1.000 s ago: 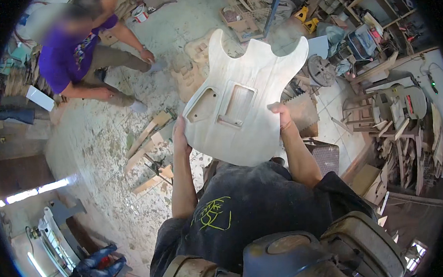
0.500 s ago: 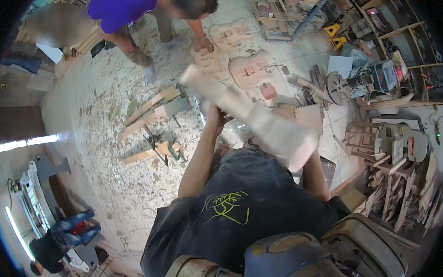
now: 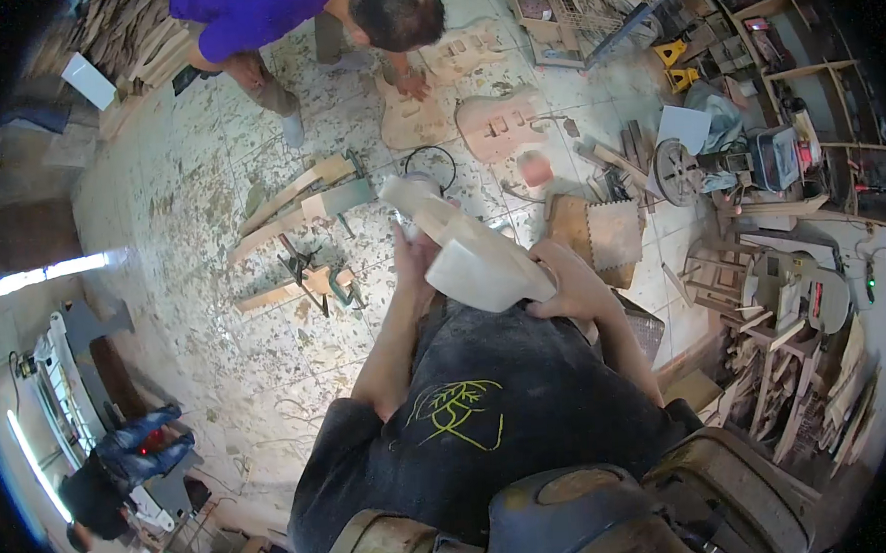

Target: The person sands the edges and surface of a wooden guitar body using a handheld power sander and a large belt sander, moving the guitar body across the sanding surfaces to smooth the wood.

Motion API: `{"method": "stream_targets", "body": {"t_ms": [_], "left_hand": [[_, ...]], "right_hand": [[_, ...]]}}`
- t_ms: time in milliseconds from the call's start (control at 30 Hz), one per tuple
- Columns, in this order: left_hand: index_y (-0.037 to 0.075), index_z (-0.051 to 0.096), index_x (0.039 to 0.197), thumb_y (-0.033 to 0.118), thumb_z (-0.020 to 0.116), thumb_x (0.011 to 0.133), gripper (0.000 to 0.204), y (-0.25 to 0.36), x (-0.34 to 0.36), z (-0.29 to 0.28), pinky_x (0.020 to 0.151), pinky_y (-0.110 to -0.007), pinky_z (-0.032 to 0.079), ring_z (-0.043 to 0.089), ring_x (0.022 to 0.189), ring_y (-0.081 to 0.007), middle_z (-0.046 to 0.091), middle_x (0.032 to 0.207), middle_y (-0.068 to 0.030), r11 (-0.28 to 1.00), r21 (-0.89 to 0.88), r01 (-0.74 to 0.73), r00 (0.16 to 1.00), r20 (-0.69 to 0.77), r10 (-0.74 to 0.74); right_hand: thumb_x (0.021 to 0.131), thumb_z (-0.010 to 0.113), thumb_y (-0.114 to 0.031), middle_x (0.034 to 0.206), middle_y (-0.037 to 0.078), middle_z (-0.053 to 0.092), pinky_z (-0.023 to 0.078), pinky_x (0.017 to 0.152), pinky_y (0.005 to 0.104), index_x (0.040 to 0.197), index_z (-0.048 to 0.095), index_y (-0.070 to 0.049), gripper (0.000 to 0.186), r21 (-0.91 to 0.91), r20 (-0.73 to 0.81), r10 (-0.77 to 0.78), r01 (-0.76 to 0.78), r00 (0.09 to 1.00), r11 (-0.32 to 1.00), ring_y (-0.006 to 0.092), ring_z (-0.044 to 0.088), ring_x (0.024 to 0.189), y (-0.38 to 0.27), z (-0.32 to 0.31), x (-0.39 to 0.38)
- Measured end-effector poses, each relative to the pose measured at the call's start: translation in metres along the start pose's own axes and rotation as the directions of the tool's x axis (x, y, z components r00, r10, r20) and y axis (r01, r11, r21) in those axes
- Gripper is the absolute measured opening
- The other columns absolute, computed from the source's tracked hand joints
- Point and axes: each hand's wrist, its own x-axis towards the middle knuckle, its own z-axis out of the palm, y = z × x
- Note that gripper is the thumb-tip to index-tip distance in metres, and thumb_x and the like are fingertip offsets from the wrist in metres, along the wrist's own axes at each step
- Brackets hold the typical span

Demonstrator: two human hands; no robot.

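Observation:
Held in front of my dark shirt is a long, stepped pale wooden piece (image 3: 477, 265), foreshortened and tilted, its broad end toward me. My right hand (image 3: 572, 282) grips the broad end from the right side. My left hand (image 3: 415, 256) is closed along its left side; the piece hides part of those fingers. Past its narrow far end, a dark thin ring-shaped cord (image 3: 431, 157) lies on the floor. The piece's exact kind cannot be made out.
Guitar-shaped wooden bodies (image 3: 500, 123) lie ahead; a person in purple (image 3: 254, 21) bends over one. Clamped wood strips (image 3: 300, 219) and another clamped piece (image 3: 308, 287) lie on the chip-strewn floor at left. Shelves (image 3: 818, 67) and a wood rack (image 3: 769, 380) stand right.
The wooden piece has turned, its broad end swinging left and up from the lower right. My right hand now shows on that end. The person in purple keeps a hand on the guitar body.

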Motion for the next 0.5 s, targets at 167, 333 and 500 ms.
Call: {"method": "stream_targets", "body": {"t_ms": [167,333,500], "left_hand": [[0.002,0.038,0.151,0.066,0.033,0.103,0.08,0.032,0.0,-0.018,0.114,-0.046,0.042,0.051,0.135,-0.0326,0.05,0.148,-0.0183,0.969,-0.073,-0.238,0.971,-0.03,0.236],[0.006,0.052,0.132,0.029,0.058,0.105,0.036,0.043,0.027,-0.028,0.074,-0.035,0.06,0.07,0.09,-0.0198,0.067,0.111,-0.0073,0.65,0.603,-0.463,0.728,-0.16,0.667],[0.011,0.054,0.13,0.037,0.06,0.103,0.039,0.032,-0.008,0.021,0.075,-0.036,0.059,0.069,0.091,-0.0203,0.067,0.112,-0.0062,0.665,0.245,-0.706,0.628,-0.218,0.747]], "right_hand": [[0.058,0.086,-0.028,0.113,0.016,0.055,0.042,0.1,0.0447,0.117,0.055,-0.001,0.072,-0.169,0.043,-0.114,0.119,0.993,0.978,0.035,0.051,0.116,-0.003,-0.003,0.03],[0.057,0.086,-0.025,0.116,0.017,0.053,0.041,0.102,0.047,0.117,0.053,0.001,0.073,-0.317,0.141,-0.356,0.383,0.924,0.868,0.0383,0.048,0.116,0.002,-0.008,0.078],[0.055,0.086,-0.025,0.12,0.018,0.051,0.04,0.104,0.0481,0.121,0.051,0.001,0.08,-0.34,0.294,-0.543,0.617,0.787,0.709,0.0405,0.046,0.119,0.003,-0.024,0.117]]}}
